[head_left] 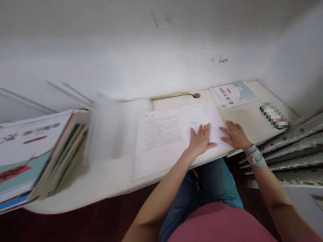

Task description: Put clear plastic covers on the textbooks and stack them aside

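Note:
An opened book (161, 134) lies on the white desk, its left page covered in printed lines and its right page (202, 116) mostly blank. Flat on that right page rests my left hand (201, 139), fingers stretched out and thumb spread. My right hand (236, 135), with a pale band around its wrist, lies palm down at the right edge of the book, fingers apart. Its fingertips reach the page edge or the desk just beside it; I cannot tell exactly which. Neither hand holds anything.
A tall stack of books (32, 151) stands at the desk's left end. Behind my right hand lies a thin booklet (236, 94); a blurred-out object (275, 115) is farther right. A yellow cable (174, 94) runs to a hole by the wall. A patterned curtain (297, 148) hangs at right.

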Available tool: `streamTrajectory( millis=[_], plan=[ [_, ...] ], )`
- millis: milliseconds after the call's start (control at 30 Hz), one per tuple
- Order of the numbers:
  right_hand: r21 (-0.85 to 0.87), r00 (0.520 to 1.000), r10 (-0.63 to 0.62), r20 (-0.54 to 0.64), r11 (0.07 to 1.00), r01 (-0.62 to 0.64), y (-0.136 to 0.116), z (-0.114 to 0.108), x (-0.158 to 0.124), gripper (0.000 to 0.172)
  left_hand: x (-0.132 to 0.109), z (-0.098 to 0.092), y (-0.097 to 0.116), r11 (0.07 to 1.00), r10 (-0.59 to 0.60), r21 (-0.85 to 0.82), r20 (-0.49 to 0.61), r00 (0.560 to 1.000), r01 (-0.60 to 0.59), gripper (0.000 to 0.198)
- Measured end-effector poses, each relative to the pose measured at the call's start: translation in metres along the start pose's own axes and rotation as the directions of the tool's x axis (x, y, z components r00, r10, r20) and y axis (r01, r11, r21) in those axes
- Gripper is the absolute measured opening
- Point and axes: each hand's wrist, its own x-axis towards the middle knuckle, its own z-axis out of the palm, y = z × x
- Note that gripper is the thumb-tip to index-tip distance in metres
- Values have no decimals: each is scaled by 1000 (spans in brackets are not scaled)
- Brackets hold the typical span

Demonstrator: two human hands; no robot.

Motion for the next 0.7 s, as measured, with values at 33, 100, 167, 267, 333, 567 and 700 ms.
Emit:
streamTrajectory(
  millis=[33,100,167,267,333,567,700],
  plan=[
    [0,1000,-1,3,1000,1,0,0,0,56,1,0,0,1000,7,2,0,1000,-7,94],
    [-1,1000,-4,10,1000,4,0,0,0,56,1,1,1,1000,17,6,1,1000,-17,94],
    [-3,1000,-7,15,1000,7,0,0,0,56,1,1,2,1000,14,3,-2,1000,-14,95],
    [-4,1000,-9,14,1000,9,1,0,0,56,1,1,5,1000,3,-11,-11,1000,-3,95],
    [-1,1000,-9,13,1000,9,1,0,0,56,2,0,6,1000,12,-9,-13,1000,-12,94],
    [-9,1000,-13,14,1000,13,0,-1,0,55,5,0,5,999,48,8,7,999,-48,96],
    [-4,1000,-11,3,1000,11,0,0,0,55,5,0,4,997,59,54,-3,998,-59,97]
  ],
)
